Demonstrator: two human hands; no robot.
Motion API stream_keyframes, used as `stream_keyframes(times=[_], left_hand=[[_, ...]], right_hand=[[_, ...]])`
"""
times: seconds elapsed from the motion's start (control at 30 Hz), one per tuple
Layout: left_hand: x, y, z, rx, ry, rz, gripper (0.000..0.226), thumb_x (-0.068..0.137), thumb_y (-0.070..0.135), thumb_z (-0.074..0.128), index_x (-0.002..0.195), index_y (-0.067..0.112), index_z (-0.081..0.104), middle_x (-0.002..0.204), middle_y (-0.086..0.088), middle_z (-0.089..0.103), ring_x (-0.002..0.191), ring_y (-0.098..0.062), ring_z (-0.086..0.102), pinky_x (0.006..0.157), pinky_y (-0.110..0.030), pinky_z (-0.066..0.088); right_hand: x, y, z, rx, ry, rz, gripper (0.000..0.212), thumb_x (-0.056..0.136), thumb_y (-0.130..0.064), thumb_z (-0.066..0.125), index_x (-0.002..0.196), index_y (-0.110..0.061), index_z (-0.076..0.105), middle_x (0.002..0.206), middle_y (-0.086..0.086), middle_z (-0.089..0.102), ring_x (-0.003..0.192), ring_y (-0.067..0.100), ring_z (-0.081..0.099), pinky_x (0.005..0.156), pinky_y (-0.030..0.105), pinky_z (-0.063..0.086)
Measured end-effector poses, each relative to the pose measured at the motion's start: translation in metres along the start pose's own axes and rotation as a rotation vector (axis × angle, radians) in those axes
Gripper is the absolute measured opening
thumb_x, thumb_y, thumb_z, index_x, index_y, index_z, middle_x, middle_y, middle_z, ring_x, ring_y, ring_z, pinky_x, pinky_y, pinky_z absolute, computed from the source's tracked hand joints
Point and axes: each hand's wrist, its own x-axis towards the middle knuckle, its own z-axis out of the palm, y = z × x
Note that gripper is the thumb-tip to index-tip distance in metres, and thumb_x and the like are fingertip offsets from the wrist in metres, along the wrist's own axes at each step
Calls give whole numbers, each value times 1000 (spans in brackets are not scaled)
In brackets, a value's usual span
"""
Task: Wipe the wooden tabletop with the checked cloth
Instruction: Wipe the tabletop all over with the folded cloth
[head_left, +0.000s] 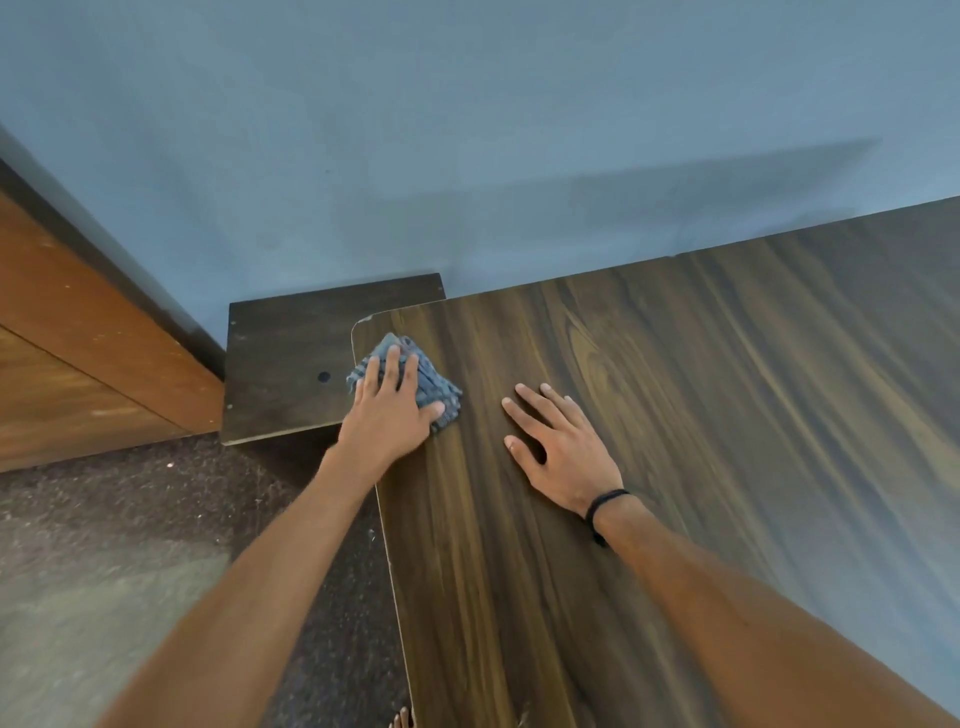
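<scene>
1. The cloth (435, 388), blue-grey and checked, is seen bunched at the far left corner of the tabletop (701, 415); its left side lies right at the rim.
2. The cloth is pressed down by the left hand (387, 410); the fingers are laid straight and spread over it, with the thumb set on its near right part; nothing is curled around.
3. The right hand (558, 452) is laid flat on the bare wood near the cloth, apart from it; its fingers are spread and relaxed, and nothing is held; a black band (602, 506) is worn at the wrist.
4. The tabletop is dark wood-grain with a rounded corner; its far edge is set against a blue wall (467, 130).
5. A dark board (285, 364), lower than the tabletop, is seen to the left of the corner; a small round hole (323, 376) is cut in it.
6. Further left, a brown wooden panel (78, 338) is met by the wall; dark carpet (130, 545) is spread below; toes (401, 719) are glimpsed at the bottom edge.
</scene>
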Motion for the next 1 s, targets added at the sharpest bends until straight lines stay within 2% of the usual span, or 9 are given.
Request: stream_keyframes(times=[0.07, 0.13, 0.23, 0.3, 0.5, 0.73, 0.9, 1.0], left_hand=[[27, 4, -27, -33, -26, -22, 78, 100, 54, 31, 156, 18, -10, 161, -9, -21, 147, -31, -18, 118, -48, -4], [41, 6, -40, -41, -37, -36, 77, 101, 52, 32, 156, 16, -9, 161, -11, -20, 147, -33, -18, 119, -49, -3], [11, 7, -18, -30, -27, 2, 78, 100, 54, 30, 155, 19, -13, 160, -10, -23, 146, -32, -20, 117, -48, -5], [-9, 3, 1, -13, -28, 20, 79, 99, 56, 30, 154, 21, -15, 159, -7, -25, 146, -31, -20, 115, -46, -6], [47, 11, -35, -18, -77, 16, 79, 100, 55, 32, 155, 20, -12, 159, -9, -25, 146, -32, -21, 120, -49, -5], [24, -2, 7, 83, -151, 108, 79, 98, 59, 29, 152, 29, -20, 156, -2, -33, 144, -28, -26, 116, -48, -8], [69, 20, -34, 30, -124, 58, 82, 97, 55, 42, 155, 27, -9, 160, -5, -23, 147, -33, -18, 118, -50, -4], [65, 22, -24, 46, -127, 79, 81, 97, 54, 42, 156, 29, -8, 161, -5, -20, 147, -35, -15, 119, -51, -1]], right_hand=[[8, -4, -12, 13, -68, 23, 56, 105, -53, 39, 158, -37, 31, 168, -11, 19, 156, 18, 8, 127, 38, 8], [16, -7, -25, -26, -226, 78, 66, 99, -59, 47, 158, -43, 23, 169, -13, 8, 157, 24, 3, 125, 51, 12], [23, -14, -36, -70, -505, 197, 90, 89, -67, 59, 158, -51, 3, 167, -20, -15, 154, 34, -14, 116, 71, 13], [28, -20, -37, -66, -564, 229, 94, 90, -63, 62, 157, -52, -2, 165, -21, -22, 152, 38, -20, 114, 75, 16], [34, -25, -42, -39, -572, 252, 97, 89, -58, 67, 158, -50, 0, 166, -20, -19, 152, 40, -19, 111, 78, 21], [29, -26, -42, -1, -550, 278, 97, 88, -53, 71, 158, -51, 4, 166, -22, -17, 152, 39, -21, 109, 80, 16], [31, -27, -46, 30, -535, 292, 97, 88, -47, 74, 158, -49, 8, 167, -21, -13, 152, 39, -20, 108, 81, 16], [27, -28, -46, 38, -517, 301, 97, 87, -45, 76, 159, -48, 11, 168, -20, -11, 153, 38, -19, 107, 82, 16]])
